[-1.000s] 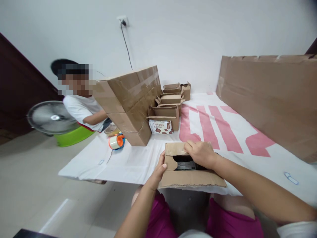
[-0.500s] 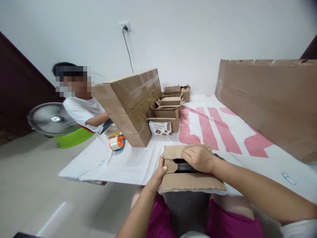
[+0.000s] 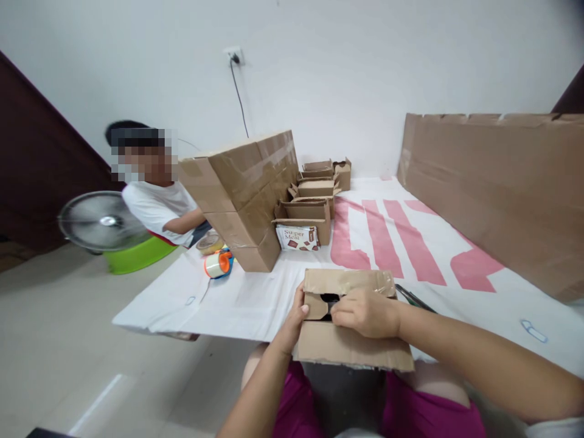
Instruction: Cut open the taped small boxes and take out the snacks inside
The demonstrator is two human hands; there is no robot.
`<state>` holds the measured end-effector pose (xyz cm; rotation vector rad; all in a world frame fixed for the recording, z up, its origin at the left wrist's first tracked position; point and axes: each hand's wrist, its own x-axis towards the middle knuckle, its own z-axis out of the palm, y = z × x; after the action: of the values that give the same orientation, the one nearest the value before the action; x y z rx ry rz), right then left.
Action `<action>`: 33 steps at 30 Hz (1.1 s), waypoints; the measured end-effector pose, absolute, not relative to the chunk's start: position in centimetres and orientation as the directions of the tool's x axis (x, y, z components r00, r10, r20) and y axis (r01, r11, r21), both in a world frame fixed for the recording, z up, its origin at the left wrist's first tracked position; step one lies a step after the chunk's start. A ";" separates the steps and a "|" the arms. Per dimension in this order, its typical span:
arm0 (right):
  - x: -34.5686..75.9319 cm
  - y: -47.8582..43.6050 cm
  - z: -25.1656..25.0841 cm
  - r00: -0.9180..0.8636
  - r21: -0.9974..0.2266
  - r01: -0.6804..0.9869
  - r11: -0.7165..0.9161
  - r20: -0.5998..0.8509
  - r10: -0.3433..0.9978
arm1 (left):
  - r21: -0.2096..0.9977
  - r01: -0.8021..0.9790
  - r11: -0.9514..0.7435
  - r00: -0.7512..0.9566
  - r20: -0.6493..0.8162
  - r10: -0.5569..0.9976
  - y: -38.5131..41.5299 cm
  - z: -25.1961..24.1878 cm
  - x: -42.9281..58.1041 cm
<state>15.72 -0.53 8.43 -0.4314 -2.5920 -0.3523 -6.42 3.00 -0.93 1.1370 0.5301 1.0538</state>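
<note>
A small cardboard box (image 3: 349, 342) with its top flaps spread sits at the table's near edge in front of me. My left hand (image 3: 292, 322) grips its left end, thumb on top near the side flap. My right hand (image 3: 368, 313) lies over the opening, fingers curled down into it; what they hold, if anything, is hidden. Part of a black object (image 3: 329, 299) shows inside, left of those fingers. Just right of the box, partly behind my right forearm, lies a slim dark tool (image 3: 414, 298) whose kind I cannot make out.
Stacked taped cartons (image 3: 249, 201) stand left of centre, with open boxes (image 3: 303, 213) and a Supper Meal packet (image 3: 297, 238) beside them. A tape roll (image 3: 216, 266) lies near the stack. A cardboard panel (image 3: 493, 188) borders the right. Another person (image 3: 152, 207) sits at left by a fan (image 3: 107, 221).
My right hand has moved toward me, from the far flap onto the opening, covering more of the black object. The near flap tilts lower. My left hand keeps its hold.
</note>
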 end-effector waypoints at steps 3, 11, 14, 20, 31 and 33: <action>15.5 -0.8 8.3 -0.790 0.178 0.458 0.871 0.531 0.307 | 0.912 -0.406 0.052 0.454 0.152 0.878 3.4 -1.0 -6.3; 15.2 -1.1 8.8 -0.234 -0.122 0.908 0.400 0.645 0.728 | 0.909 -0.413 0.058 0.472 0.159 0.867 3.8 -1.4 -6.6; 14.9 -1.2 8.9 -0.244 -0.130 0.909 0.395 0.603 0.760 | 0.915 -0.397 0.066 0.476 0.144 0.868 4.0 -1.8 -6.8; 15.5 -1.5 9.3 -0.342 -0.181 0.857 0.483 0.501 0.795 | 0.904 -0.418 0.084 0.480 0.142 0.866 4.4 -2.6 -7.0; 16.0 -1.1 8.9 -0.399 0.008 0.879 0.478 0.560 0.726 | 0.897 -0.426 0.117 0.495 0.123 0.860 4.1 -2.1 -6.7; 15.5 -1.1 8.4 -0.487 0.091 0.833 0.545 0.586 0.647 | 0.904 -0.408 0.130 0.503 0.103 0.858 4.0 -1.9 -6.9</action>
<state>15.53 -1.10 8.39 -1.1955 -2.2915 -0.5033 -6.94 4.01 -1.90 1.0834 0.5099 0.9796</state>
